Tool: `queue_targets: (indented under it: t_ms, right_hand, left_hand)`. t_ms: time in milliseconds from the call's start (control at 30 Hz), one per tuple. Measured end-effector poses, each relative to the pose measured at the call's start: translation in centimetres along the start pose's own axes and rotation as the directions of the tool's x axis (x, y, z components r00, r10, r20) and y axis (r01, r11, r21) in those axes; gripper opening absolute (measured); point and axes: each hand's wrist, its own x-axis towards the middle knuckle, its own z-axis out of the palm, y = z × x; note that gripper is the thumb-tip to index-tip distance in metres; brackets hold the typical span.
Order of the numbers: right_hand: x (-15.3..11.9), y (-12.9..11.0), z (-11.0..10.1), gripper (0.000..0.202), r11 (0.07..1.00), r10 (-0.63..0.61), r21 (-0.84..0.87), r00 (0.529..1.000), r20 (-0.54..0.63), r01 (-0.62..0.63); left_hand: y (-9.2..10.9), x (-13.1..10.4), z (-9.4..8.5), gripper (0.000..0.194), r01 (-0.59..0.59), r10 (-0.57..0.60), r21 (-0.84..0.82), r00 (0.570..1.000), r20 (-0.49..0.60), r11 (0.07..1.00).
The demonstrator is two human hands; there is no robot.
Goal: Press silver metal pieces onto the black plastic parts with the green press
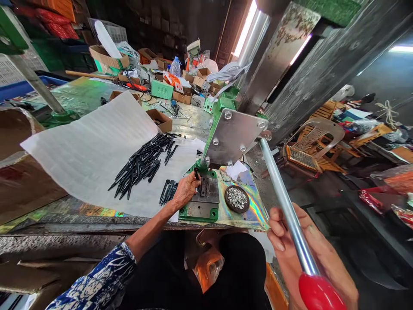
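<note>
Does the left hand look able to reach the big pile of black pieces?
Probably yes: the left hand is near the pile, with only a low row of black pieces between them.

Dark wall, wooden chair right (cluttered tables beyond), bright gap

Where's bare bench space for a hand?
Free: left part of the white sheet, between cardboard box and black pile, though it may not lie flat; narrow strip right of the round dish.
Crowded: press plate, with the left hand there; back of bench, cluttered.
</note>
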Motion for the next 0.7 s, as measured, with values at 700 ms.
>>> queue_targets:
  t_ms: [700]
  right_hand:
    - [-1.8, -3.7, 2.3, 0.051, 0.962, 0.244, -0.108, 0.966, -0.085, -0.252]
  left_hand:
    - [0.1, 0.9, -0.1, 0.01, -0.288, 0.175, 0.483, 0.948, 0.266, 0.827]
